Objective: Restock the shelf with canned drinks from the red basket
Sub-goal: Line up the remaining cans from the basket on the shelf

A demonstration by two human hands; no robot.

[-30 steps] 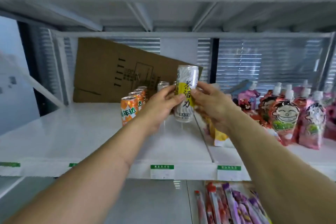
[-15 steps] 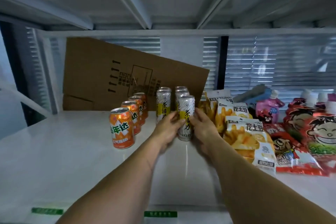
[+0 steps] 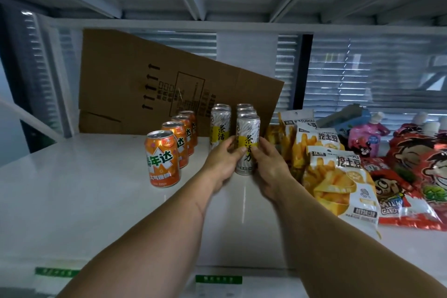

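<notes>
From the head camera we see our left hand (image 3: 223, 161) and right hand (image 3: 267, 167), fingers curled, gripping a slim silver-and-yellow can (image 3: 247, 145) upright on the white shelf (image 3: 72, 201), mid-depth, fronting the right silver row beside the orange cans (image 3: 162, 158) and snack bags (image 3: 338, 176).

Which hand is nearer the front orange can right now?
Left. The left hand grips the silver can on the side facing the front orange can; the right hand holds the can's far side.
</notes>
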